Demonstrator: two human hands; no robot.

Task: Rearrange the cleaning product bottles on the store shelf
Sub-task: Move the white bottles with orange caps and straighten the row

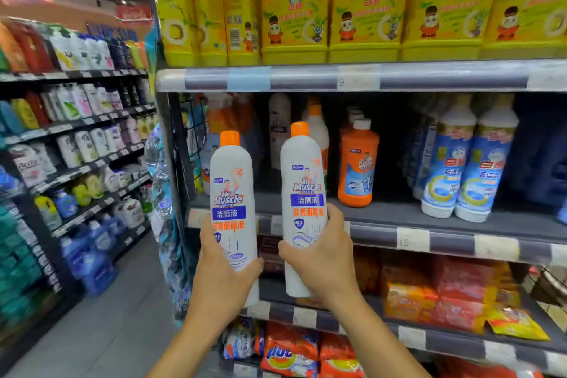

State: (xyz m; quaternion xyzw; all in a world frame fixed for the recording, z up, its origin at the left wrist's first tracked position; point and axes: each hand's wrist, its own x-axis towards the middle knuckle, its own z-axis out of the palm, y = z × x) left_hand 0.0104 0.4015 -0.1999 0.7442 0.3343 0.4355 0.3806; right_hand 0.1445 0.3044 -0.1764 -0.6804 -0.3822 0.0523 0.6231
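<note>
Clearly both hands are loaded. The left hand (224,273) wraps the lower body of a tall white plastic bottle with an orange cap and a Mr Muscle label (233,209), fingers curled round the back and thumb across the front. The right hand (322,258) closes the same way round a second identical white orange-capped bottle (303,202), gripping near its base. Both bottles stand upright, held out in front of the grey middle shelf (429,218), not resting on it, a little apart from each other.

The risk, as I judge it, lies in the low grips: the bottles are tall and top-heavy above the fingers, so a quick tilt could let one slip or swing. Setting them in could also knock the squat orange bottle with a white cap (357,166) standing just right of the gap, or the white bottles (316,129) behind, since neither hand is free to steady anything. The pair of blue-and-white bottles (469,163) further right stands well clear.
</note>
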